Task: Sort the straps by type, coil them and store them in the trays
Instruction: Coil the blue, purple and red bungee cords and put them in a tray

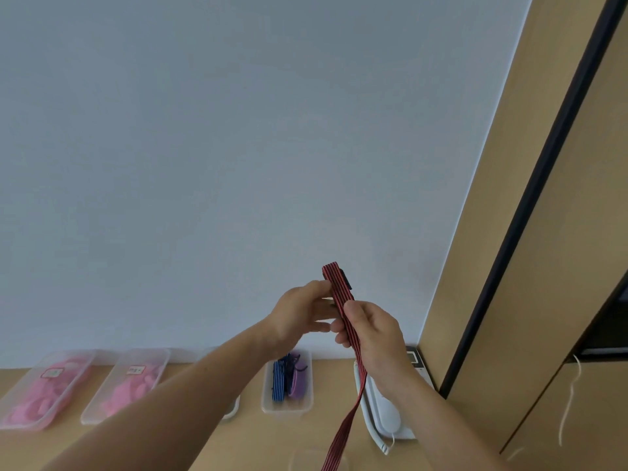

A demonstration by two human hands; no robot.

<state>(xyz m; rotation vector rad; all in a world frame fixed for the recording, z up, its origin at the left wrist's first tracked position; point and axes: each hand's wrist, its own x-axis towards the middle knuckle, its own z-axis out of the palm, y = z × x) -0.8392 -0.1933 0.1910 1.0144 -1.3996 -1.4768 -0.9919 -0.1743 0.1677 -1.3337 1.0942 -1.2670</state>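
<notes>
A red strap with thin black stripes (339, 294) is held upright in front of the white wall, its top end folded over a black piece. My left hand (306, 311) pinches it near the top. My right hand (370, 331) grips it just below, and the rest hangs down past the bottom edge of the view. On the wooden table stand clear trays: one (299, 411) holds blue striped and purple coiled straps, two at the left (20, 424) (91, 418) hold pink ones. My left forearm hides most of another tray.
A white telephone set (384, 409) with a cord lies on the table at the right, beside a wooden cabinet (543, 300) with a dark edge. A small clear container (306, 458) sits at the bottom edge.
</notes>
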